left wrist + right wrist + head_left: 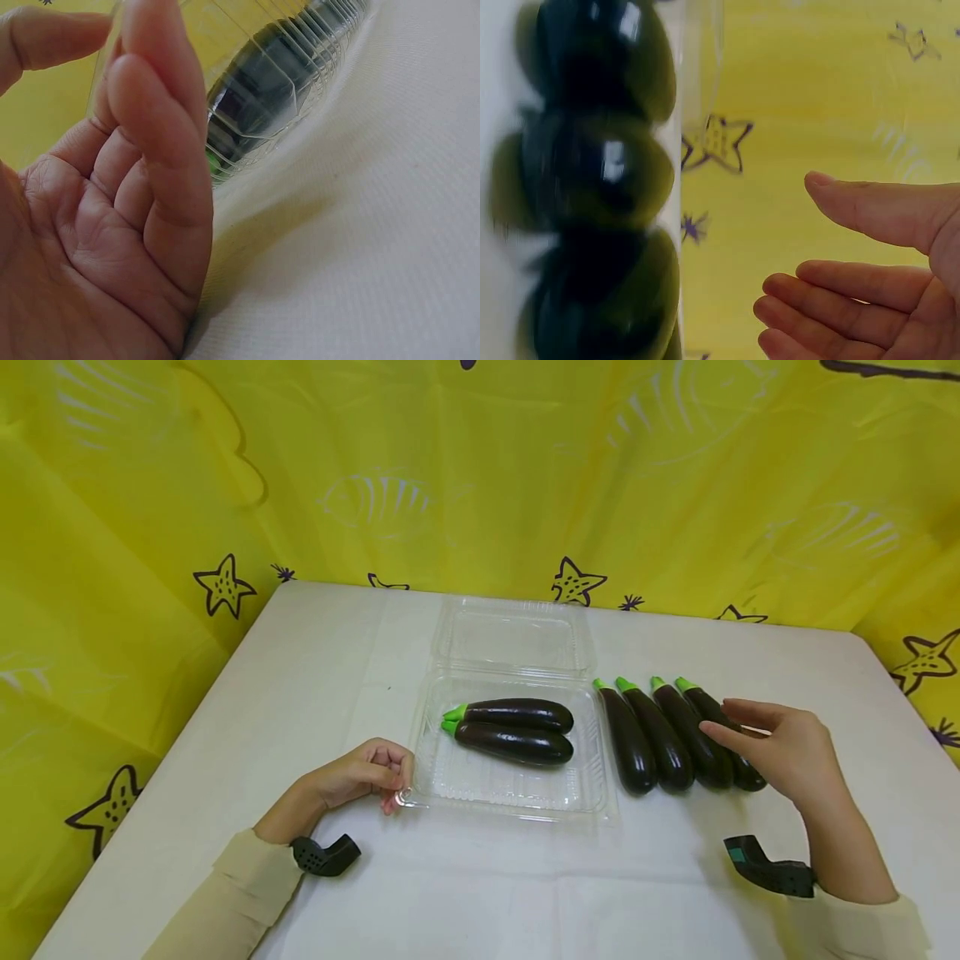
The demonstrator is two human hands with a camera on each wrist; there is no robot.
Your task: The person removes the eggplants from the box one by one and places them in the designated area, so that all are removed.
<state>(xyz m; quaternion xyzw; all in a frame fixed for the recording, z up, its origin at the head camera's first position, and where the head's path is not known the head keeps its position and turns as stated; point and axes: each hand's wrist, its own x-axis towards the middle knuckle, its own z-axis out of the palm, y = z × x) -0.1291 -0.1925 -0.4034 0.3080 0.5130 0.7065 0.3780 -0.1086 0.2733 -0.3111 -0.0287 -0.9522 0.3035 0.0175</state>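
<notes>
A clear plastic clamshell box (510, 793) lies on the table with its lid (513, 639) folded back behind it. Two dark eggplants (517, 743) with green stems lie side by side inside. My left hand (371, 772) pinches the box's near left corner between thumb and fingers; the left wrist view shows the clear rim between them. To the right of the box, several more eggplants (633, 743) lie in a row, stems pointing away. Over the rightmost eggplant (712, 710) hovers my right hand (787, 747), thumb and fingers apart, with nothing between them in the right wrist view (855, 277).
A white cloth covers the table (465, 893). Yellow curtains (450, 485) printed with starfish and fish hang at the back and sides. Each wrist carries a black camera mount (326, 856) close to the sleeve.
</notes>
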